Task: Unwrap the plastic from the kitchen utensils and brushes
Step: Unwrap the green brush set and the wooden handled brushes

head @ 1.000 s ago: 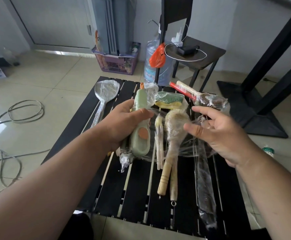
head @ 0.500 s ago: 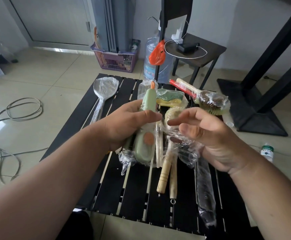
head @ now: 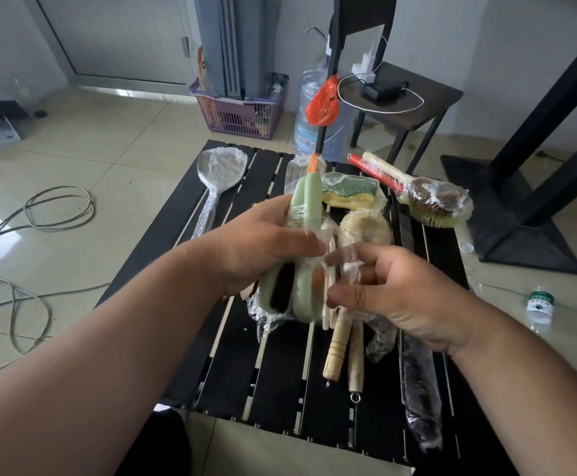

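left hand (head: 263,249): green brush bundle (head: 300,269) is gripped, held above the slatted surface (head: 245,372) | right hand (head: 390,290): clear plastic wrap (head: 348,259) is pinched at the bundle's right side | wrapped spoon (head: 216,180), sponge (head: 348,192) and wooden brushes (head: 342,341) are left lying on the surface

Spoon (head: 219,170) lies left on the table (head: 190,338) — sponge (head: 348,192) behind.

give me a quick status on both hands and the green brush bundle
Left hand grip shut on green brush bundle. Right hand pinching loose plastic wrap. Bundle partly wrapped. Nothing in the way.
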